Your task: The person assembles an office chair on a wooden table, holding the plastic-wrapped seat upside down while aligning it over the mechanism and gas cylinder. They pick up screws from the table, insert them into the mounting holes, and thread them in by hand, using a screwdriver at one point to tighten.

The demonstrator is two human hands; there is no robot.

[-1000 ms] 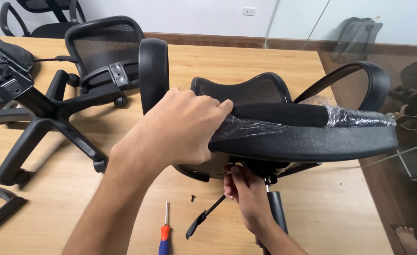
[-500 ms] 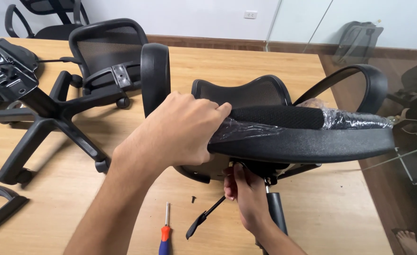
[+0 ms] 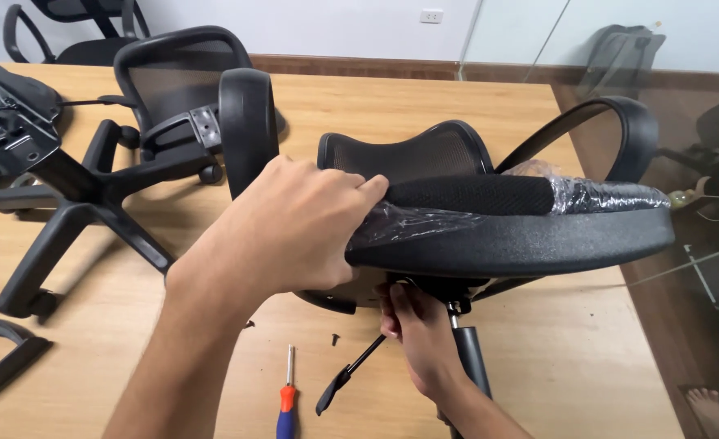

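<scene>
1. on the wooden counter (image 3: 490, 106) an office chair seat (image 3: 530, 244) lies on its side, its black underside rim facing the camera and clear plastic wrap (image 3: 595, 195) over part of the cushion.
2. the left hand (image 3: 294, 228) lies over the near edge of the seat, fingers curled down and pressed onto the wrap, gripping the rim.
3. the right hand (image 3: 420, 329) is under the seat at the mechanism, fingertips bunched together up against it; what they pinch is too small to tell.
4. a black lever (image 3: 347, 378) slants down from beneath the seat just beside the right hand, and a gas cylinder (image 3: 472, 358) stands out below it.
5. a screwdriver with an orange and blue handle (image 3: 286, 398) lies on the counter near the lever, with a small dark screw (image 3: 335, 338) nearby.
6. two armrests (image 3: 250, 122) rise from the seat.
7. to the left lie a five-star base (image 3: 91, 211) and a mesh backrest (image 3: 172, 81), well apart from the hands.
</scene>
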